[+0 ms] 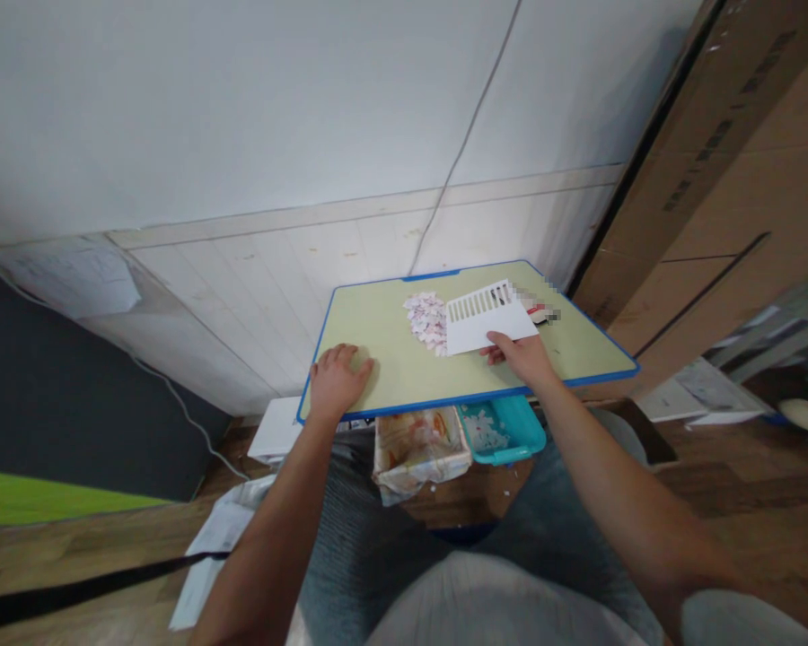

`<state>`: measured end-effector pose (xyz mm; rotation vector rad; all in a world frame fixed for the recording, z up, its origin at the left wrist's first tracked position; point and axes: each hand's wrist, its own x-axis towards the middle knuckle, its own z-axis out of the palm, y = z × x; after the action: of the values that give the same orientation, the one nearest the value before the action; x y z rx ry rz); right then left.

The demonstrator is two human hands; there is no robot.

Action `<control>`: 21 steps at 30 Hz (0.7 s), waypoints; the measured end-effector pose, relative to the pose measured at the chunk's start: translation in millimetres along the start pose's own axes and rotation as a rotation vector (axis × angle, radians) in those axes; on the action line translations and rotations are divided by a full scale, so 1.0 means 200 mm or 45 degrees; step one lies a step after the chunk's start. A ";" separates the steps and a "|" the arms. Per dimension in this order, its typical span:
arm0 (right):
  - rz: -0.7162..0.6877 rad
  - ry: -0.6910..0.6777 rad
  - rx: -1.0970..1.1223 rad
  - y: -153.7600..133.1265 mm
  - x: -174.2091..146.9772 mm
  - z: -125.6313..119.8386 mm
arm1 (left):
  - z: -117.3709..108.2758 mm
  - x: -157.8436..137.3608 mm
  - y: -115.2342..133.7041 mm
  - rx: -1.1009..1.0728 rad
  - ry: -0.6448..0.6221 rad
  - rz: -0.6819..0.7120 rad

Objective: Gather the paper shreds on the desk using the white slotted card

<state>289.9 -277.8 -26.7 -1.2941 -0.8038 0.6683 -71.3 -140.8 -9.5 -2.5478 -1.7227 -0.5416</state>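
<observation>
My right hand [515,355] pinches the lower right part of a white card [488,325] that has a row of cut-out slots along its upper edge. The card is held above the pale green tabletop [404,377]. At the card's left side lies a pile of small white and pinkish paper pieces [425,318], partly covered by it. Farther left, my left hand [340,379] rests flat on the tabletop near its left edge, fingers spread and holding nothing. Just right of the card is a partly blurred item [542,312] with red and black bits; its kind cannot be made out.
Under the table's blue front edge stand a lined box [421,471] and a turquoise basket [522,431] with white paper scraps inside. A tall cardboard box [707,179] rises at the right. Behind the table, a cable [468,135] runs down the white wall [276,108].
</observation>
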 end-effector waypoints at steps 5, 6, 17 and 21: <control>-0.004 0.037 -0.027 0.01 -0.01 -0.03 | 0.00 0.00 0.00 0.000 0.013 0.000; -0.005 0.048 -0.029 0.01 -0.01 -0.04 | 0.00 0.00 0.00 -0.002 0.016 -0.003; -0.019 0.091 -0.019 -0.01 -0.02 -0.04 | -0.01 0.00 0.01 -0.007 -0.008 -0.011; -0.003 0.095 0.002 -0.02 -0.02 -0.05 | -0.01 0.00 0.01 -0.009 -0.016 -0.009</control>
<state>295.0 -287.8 -24.3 -1.3095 -0.7435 0.6152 -70.8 -141.9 -6.9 -2.5563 -1.7375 -0.5339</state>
